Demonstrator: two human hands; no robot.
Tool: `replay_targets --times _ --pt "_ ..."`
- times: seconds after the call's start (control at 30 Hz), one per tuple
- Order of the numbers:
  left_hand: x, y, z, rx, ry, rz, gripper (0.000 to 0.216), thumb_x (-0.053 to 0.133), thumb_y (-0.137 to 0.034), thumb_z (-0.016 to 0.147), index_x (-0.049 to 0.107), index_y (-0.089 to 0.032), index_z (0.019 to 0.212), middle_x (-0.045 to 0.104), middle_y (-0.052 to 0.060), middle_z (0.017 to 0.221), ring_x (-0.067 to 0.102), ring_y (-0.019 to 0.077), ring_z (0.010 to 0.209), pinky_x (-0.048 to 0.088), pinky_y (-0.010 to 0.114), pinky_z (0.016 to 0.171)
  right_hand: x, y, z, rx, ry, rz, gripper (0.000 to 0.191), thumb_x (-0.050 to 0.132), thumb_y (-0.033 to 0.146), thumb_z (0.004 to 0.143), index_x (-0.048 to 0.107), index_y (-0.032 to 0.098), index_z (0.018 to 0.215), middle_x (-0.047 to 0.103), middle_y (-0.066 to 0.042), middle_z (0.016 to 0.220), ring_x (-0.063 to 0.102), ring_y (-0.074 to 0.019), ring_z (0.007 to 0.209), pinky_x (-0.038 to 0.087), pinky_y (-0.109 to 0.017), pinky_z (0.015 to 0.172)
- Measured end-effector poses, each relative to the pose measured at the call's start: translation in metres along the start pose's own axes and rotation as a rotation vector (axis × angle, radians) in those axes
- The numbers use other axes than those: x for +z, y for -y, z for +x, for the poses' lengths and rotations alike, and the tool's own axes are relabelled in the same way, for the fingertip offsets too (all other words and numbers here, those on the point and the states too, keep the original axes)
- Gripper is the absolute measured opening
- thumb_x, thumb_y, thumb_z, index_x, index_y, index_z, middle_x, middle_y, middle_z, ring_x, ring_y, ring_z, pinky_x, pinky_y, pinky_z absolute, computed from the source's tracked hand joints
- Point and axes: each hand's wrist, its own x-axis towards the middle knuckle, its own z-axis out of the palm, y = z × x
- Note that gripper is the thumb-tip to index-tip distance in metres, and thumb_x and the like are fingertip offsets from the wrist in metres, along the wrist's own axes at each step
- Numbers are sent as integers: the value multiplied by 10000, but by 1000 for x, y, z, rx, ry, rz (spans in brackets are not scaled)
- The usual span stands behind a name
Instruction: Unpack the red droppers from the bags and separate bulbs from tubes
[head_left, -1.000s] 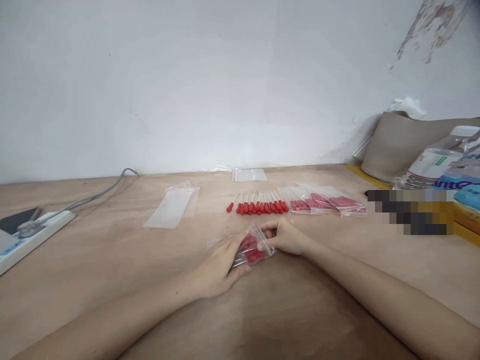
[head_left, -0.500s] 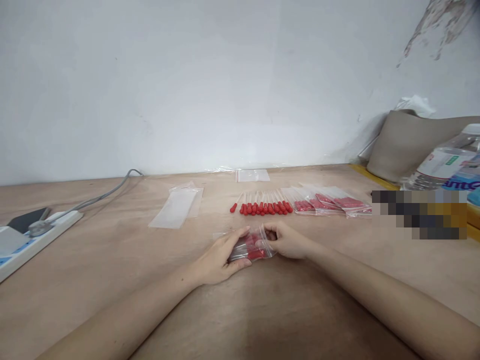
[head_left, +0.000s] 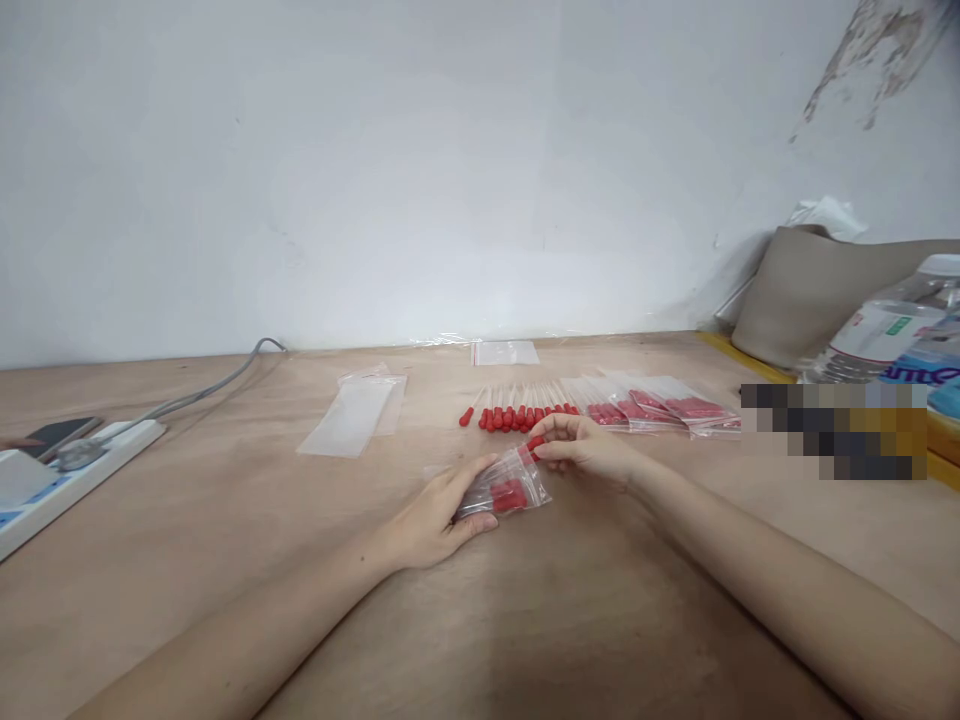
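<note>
My left hand (head_left: 439, 515) is wrapped round a clear zip bag (head_left: 538, 488) at the middle of the table, its mouth facing right. Red rubber bulbs and clear tubes of droppers show inside. Between the thumb and fingers of my right hand (head_left: 592, 452) is the red bulb of a dropper (head_left: 535, 446), at the upper edge of the bag's mouth; its tube runs toward the bag, partly hidden by the plastic. Just beyond lies a row of loose droppers (head_left: 510, 418), bulbs toward me. Filled zip bags (head_left: 694, 408) overlap to their right.
Flat bags (head_left: 345, 420) lie at left, another bag (head_left: 505, 352) by the wall. A power strip (head_left: 112, 460) with a grey cable (head_left: 217, 385) and a phone (head_left: 64, 435) sit far left, with what looks like a fingertip there. A bottle (head_left: 874, 335) and grey-brown container (head_left: 780, 300) stand right.
My right hand has moved from the bag's mouth up and to the right, and a red bulb now shows in its fingers. My left hand stays on the bag. Something skin-coloured has appeared by the phone.
</note>
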Motion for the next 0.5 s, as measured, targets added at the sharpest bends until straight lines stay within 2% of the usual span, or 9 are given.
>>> replay_targets --times 0.1,0.2,0.27,0.37,0.43,0.5 --pt "0 0 0 0 -1 -8 560 472 -384 840 257 -206 1325 437 101 1294 461 227 1126 385 381 937 -26 15 -2 69 62 -17 329 753 294 568 563 160 800 586 40 614 501 -49 499 397 -199 501" --pt "1 1 -1 2 -8 -4 574 477 -387 836 245 -205 1329 415 108 1312 433 235 1159 368 400 955 -52 34 -8 -17 -26 -67 323 748 292 578 577 167 821 626 0 700 544 -69 573 424 -204 533" --pt "1 2 -1 -5 -8 1 584 476 -385 838 226 -204 1334 403 110 1324 412 235 1181 352 410 972 -67 44 -11 -146 -157 -86 322 738 322 584 576 184 826 647 -27 776 577 -106 619 450 -239 546" --pt "2 2 -1 -6 -7 2 592 477 -383 837 213 -209 1337 403 111 1323 411 231 1183 358 408 970 -78 49 -10 -440 -411 -228 257 676 343 663 572 194 845 653 -52 871 597 -134 695 471 -269 591" --pt "2 2 -1 1 -12 -1 588 481 -382 835 222 -211 1334 413 110 1312 420 231 1175 367 404 961 -76 42 -3 -614 -584 -395 215 624 333 717 573 188 867 650 -53 865 591 -135 689 473 -280 604" --pt "2 2 -1 7 -17 -7 579 483 -375 833 235 -208 1329 421 108 1304 424 229 1170 369 396 960 -70 29 5 -734 -686 -608 173 576 301 757 585 181 880 640 -50 834 581 -138 675 473 -291 618"
